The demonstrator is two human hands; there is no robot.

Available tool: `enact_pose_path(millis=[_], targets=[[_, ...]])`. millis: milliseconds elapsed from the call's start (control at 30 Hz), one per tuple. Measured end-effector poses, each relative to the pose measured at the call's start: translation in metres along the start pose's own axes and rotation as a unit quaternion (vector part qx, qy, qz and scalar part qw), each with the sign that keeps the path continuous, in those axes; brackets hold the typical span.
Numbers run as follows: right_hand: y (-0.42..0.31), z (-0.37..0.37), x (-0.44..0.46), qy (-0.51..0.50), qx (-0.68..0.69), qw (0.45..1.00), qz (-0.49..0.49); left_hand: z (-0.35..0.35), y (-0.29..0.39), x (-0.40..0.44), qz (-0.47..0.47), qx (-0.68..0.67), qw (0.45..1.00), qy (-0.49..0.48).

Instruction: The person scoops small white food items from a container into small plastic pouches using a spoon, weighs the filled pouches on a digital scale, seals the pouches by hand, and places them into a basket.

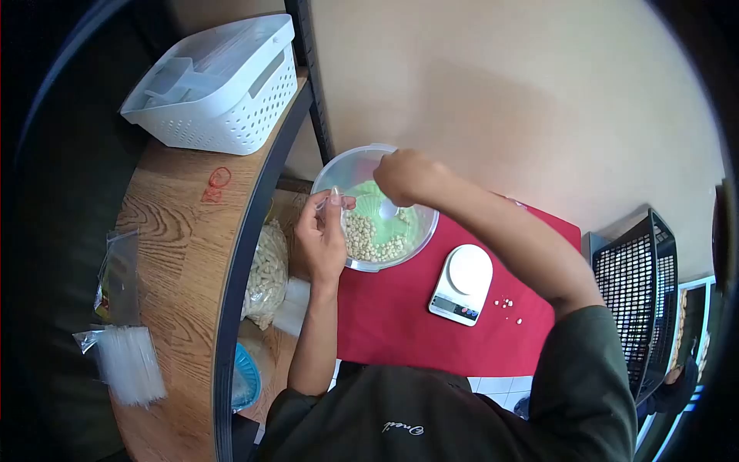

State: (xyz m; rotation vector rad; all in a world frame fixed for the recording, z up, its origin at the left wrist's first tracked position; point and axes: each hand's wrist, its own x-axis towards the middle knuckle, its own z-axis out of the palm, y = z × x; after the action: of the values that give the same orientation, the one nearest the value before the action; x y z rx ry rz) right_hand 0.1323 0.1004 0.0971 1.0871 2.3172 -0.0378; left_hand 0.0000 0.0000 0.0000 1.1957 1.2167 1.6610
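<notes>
A large clear plastic bowl (419, 250) stands on the red-covered table against the wall. Small pale beige pieces (377, 242) lie in it, with light green showing at the bottom. Over its left rim, my left hand (322, 235) pinches the edge of a thin clear plastic bag (366, 205), thumb raised. My right hand (406, 177) is closed above the bowl's far side, around the handle of a white spoon (389, 209) whose bowl hangs beside the bag. The handle is hidden by the fingers.
A white digital kitchen scale (462, 283) sits on the red cloth (385, 323), with crumbs (508, 303) beside it. Left is a wooden shelf (181, 285) bearing a white basket (239, 115) and clear bags (132, 366). A filled bag (268, 269) stands below; a black crate (635, 300) is right.
</notes>
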Motion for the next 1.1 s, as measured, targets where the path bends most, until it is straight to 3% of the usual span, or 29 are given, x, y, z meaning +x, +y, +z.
enact_pose_path(millis=[167, 300, 467, 600, 667, 800, 867, 1000, 1100], targets=[[-0.015, 0.063, 0.059, -0.013, 0.0, 1.0, -0.009, 0.007, 0.0, -0.005, 0.016, -0.101, 0.994, 0.029], [-0.022, 0.083, 0.081, -0.025, 0.017, 1.0, -0.004, 0.005, 0.004, -0.003, 0.029, -0.104, 0.994, 0.017], [-0.023, 0.098, 0.09, -0.027, 0.049, 0.996, -0.066, -0.001, -0.004, -0.002, 0.023, -0.118, 0.993, 0.01], [-0.012, 0.075, 0.076, -0.052, 0.088, 0.993, -0.051, -0.005, 0.001, 0.001, 0.026, -0.101, 0.995, 0.004], [-0.004, 0.061, 0.067, -0.111, 0.085, 0.989, -0.051, -0.008, 0.003, 0.004, 0.024, -0.117, 0.993, 0.008], [0.018, 0.067, 0.068, -0.112, 0.111, 0.984, -0.085, -0.01, 0.011, 0.011, 0.043, -0.112, 0.993, 0.018], [0.035, 0.066, 0.055, -0.012, 0.202, 0.968, -0.148, -0.012, 0.006, 0.016, 0.05, -0.06, 0.997, 0.02], [0.06, 0.012, -0.01, 0.027, 0.228, 0.962, -0.147, -0.008, 0.009, 0.02, 0.046, 0.011, 0.999, 0.007], [0.074, -0.019, -0.043, 0.028, 0.237, 0.967, -0.092, -0.001, 0.012, 0.02, 0.055, 0.035, 0.998, -0.021]])
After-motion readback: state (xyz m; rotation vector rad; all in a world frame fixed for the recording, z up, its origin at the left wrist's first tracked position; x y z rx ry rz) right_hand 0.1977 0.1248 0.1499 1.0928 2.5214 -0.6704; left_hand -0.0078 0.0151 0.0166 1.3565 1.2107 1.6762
